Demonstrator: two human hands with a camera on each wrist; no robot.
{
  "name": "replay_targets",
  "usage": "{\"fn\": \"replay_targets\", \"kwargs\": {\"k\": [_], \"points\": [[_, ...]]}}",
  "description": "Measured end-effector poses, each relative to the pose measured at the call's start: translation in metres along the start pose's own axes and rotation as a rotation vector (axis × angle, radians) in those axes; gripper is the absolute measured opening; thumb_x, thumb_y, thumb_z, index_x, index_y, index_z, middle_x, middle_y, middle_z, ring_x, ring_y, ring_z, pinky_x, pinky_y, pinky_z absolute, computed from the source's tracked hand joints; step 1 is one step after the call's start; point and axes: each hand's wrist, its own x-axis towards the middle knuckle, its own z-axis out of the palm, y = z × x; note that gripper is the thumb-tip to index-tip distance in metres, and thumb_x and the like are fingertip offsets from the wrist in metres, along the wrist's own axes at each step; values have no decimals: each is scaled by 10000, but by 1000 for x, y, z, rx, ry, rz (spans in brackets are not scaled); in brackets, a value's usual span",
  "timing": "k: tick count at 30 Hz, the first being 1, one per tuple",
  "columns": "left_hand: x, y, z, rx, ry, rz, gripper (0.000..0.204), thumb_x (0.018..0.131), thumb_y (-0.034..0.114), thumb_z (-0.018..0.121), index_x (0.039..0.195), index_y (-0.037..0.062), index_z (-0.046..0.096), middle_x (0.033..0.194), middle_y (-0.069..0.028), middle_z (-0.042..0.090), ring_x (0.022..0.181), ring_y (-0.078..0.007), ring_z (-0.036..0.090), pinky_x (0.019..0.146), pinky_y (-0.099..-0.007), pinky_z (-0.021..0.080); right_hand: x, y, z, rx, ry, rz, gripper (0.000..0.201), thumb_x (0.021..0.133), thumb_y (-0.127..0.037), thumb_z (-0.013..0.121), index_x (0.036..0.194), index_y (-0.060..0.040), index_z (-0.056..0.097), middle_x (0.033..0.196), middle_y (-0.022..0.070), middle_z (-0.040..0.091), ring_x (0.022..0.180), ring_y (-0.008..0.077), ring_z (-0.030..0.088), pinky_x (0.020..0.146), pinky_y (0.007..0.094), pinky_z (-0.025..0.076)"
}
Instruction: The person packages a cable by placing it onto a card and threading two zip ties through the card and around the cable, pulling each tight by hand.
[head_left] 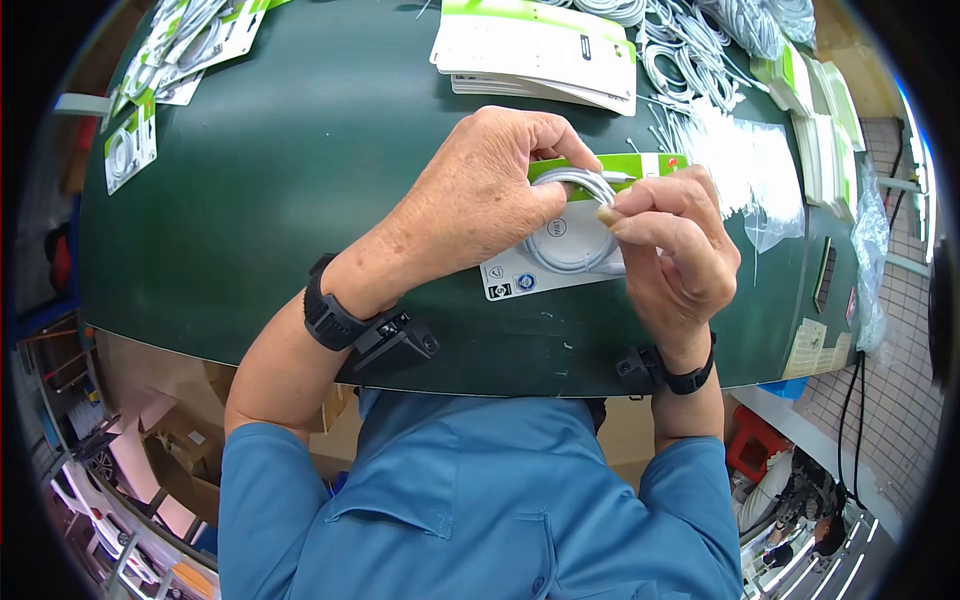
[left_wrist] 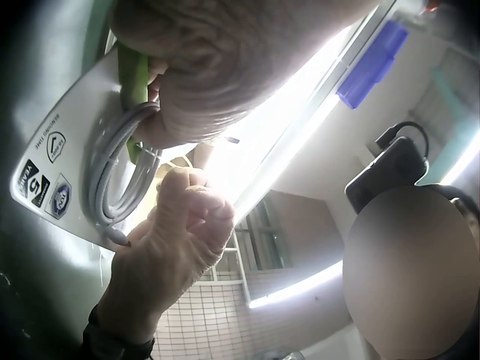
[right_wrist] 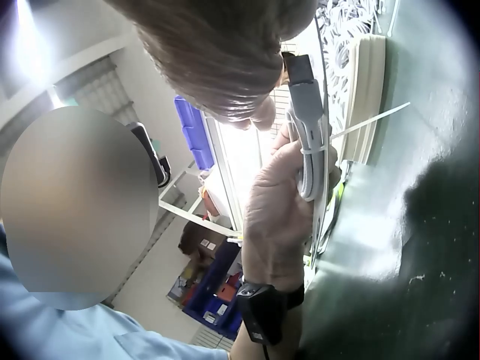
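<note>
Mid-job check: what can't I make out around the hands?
Head: what, if anything, the right hand pinches; too small.
Head: the card's lower right corner, behind that hand.
Head: part of the coiled cable, under the left hand.
Head: single pieces in the white pile, washed out by glare.
Right wrist: the card's printing, turned edge-on.

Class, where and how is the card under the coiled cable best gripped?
Probably by its lower-left corner in the head view, pinched front and back from the near left: the card is thin and flat, and that corner lies clear of the coiled cable.
</note>
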Motion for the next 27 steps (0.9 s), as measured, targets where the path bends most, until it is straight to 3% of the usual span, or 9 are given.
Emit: {"fn": "replay_targets", "kwargs": {"k": [27], "points": [[0,-3,-2,23,2,11,306,846,-44,600,1100,-61,771,981,-115,789,946,-154,755,820,-295,628,-2,4,6,19,-43,47,273,774,118,794,897,-100,685,913,36,731,807,199,624,658,312,483]]}}
